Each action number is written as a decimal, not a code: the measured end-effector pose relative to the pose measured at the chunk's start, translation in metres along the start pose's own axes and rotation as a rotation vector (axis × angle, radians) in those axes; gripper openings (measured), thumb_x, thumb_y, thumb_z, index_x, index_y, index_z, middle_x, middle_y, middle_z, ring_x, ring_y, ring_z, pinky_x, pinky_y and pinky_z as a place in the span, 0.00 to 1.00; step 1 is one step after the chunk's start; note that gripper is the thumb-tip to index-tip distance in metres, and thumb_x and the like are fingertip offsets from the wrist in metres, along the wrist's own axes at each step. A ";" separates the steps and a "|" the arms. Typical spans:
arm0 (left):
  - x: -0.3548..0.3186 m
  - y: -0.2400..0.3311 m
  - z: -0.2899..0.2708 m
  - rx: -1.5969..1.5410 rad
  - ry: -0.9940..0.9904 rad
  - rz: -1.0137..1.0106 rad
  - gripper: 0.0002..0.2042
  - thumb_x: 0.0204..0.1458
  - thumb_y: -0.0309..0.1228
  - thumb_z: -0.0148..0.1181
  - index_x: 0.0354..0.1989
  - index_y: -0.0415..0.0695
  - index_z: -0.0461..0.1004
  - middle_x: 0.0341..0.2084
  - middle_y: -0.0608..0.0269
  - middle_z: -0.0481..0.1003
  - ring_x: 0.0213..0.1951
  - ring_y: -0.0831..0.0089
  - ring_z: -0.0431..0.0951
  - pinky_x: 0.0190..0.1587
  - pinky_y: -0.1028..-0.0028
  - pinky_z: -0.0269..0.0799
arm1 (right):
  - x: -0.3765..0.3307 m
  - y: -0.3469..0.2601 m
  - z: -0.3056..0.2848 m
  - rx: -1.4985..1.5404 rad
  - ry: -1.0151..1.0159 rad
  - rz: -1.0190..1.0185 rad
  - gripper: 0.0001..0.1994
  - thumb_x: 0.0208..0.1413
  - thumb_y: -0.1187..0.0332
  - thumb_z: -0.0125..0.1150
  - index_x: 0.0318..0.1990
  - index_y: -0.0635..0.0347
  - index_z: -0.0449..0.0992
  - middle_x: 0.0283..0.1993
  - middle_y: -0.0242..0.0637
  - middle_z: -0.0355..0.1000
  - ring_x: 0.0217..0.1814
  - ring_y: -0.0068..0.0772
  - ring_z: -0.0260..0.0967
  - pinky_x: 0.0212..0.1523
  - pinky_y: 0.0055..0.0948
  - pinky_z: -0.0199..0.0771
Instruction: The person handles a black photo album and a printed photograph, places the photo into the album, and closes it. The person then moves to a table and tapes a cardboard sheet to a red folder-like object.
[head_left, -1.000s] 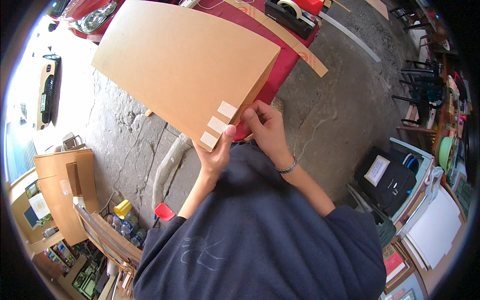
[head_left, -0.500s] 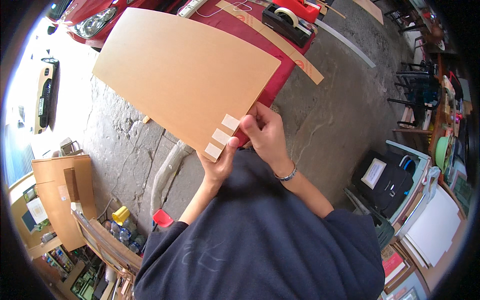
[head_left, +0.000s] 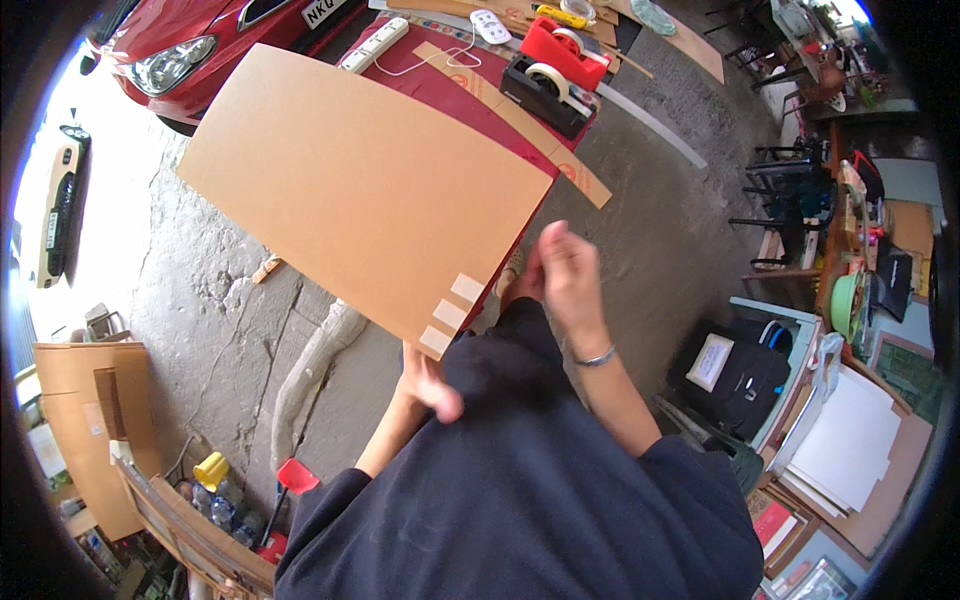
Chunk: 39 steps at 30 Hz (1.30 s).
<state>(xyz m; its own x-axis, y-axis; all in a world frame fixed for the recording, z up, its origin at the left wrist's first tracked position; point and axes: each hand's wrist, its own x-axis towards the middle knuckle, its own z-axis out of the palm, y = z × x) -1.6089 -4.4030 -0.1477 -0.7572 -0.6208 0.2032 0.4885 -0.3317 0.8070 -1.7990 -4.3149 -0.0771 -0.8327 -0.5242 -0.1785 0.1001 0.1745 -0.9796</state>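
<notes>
A large tan board (head_left: 360, 190), like fibreboard or cardboard, lies on the red-covered table (head_left: 420, 55), its near corner pointing toward me. Three short strips of pale tape (head_left: 449, 313) sit side by side along the edge by that corner. My left hand (head_left: 425, 385) is just below the corner, thumb stretched away from the board and fingers partly hidden beside it; nothing shows in it. Off the board's right edge, my right hand (head_left: 572, 275) is raised and smeared by motion, so whether it holds anything is unclear.
Beyond the board are a black tape dispenser (head_left: 548, 95), a red tape dispenser (head_left: 565, 52), a white power strip (head_left: 375, 45) and a long cardboard strip (head_left: 510, 115). A red car (head_left: 190, 60) stands far left. A black bag (head_left: 730, 375) lies at right.
Both hands have come off the tape strips: the right hand has lifted away to the right, and the left thumb has swung down off the board. My view has shifted, showing more of the table.
</notes>
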 end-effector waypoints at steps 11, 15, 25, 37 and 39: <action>-0.001 -0.027 -0.085 -0.029 0.152 -0.580 0.42 0.56 0.64 0.39 0.69 0.42 0.54 0.69 0.53 0.55 0.69 0.56 0.55 0.67 0.50 0.52 | 0.275 0.096 -0.164 -0.426 0.100 0.003 0.20 0.65 0.51 0.54 0.50 0.59 0.72 0.38 0.36 0.72 0.28 0.23 0.70 0.28 0.27 0.72; 0.017 -0.027 -0.079 0.063 0.237 -0.615 0.40 0.56 0.62 0.40 0.68 0.41 0.55 0.67 0.53 0.56 0.68 0.56 0.57 0.66 0.51 0.53 | 0.347 0.122 -0.167 -0.545 -0.332 0.375 0.18 0.64 0.54 0.54 0.54 0.55 0.71 0.44 0.36 0.74 0.33 0.29 0.75 0.33 0.31 0.75; 0.042 -0.029 -0.055 0.209 0.332 -0.683 0.37 0.55 0.57 0.44 0.66 0.40 0.58 0.65 0.53 0.59 0.65 0.58 0.60 0.63 0.54 0.56 | 0.357 0.154 -0.203 0.140 -0.431 0.471 0.11 0.60 0.62 0.62 0.44 0.57 0.76 0.44 0.36 0.76 0.41 0.33 0.76 0.49 0.41 0.75; 0.154 -0.086 -0.016 0.275 -0.239 -0.689 0.33 0.55 0.51 0.49 0.63 0.39 0.61 0.61 0.53 0.63 0.62 0.60 0.63 0.60 0.57 0.60 | 0.201 0.118 -0.146 -0.427 0.105 -0.095 0.06 0.61 0.73 0.57 0.42 0.60 0.79 0.35 0.35 0.76 0.33 0.26 0.73 0.33 0.28 0.73; 0.171 -0.103 -0.007 0.242 -0.363 -0.700 0.33 0.54 0.50 0.50 0.63 0.39 0.62 0.61 0.53 0.64 0.61 0.60 0.64 0.59 0.58 0.60 | 0.149 0.063 -0.108 -0.243 0.060 -0.020 0.10 0.62 0.75 0.56 0.50 0.60 0.77 0.34 0.35 0.76 0.32 0.19 0.72 0.31 0.21 0.72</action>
<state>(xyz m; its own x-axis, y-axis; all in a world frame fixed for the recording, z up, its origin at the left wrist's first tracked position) -1.7858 -4.4798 -0.1996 -0.9652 -0.0449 -0.2575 -0.2236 -0.3687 0.9022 -1.9753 -4.2922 -0.1551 -0.8646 -0.4806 -0.1468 -0.0442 0.3638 -0.9304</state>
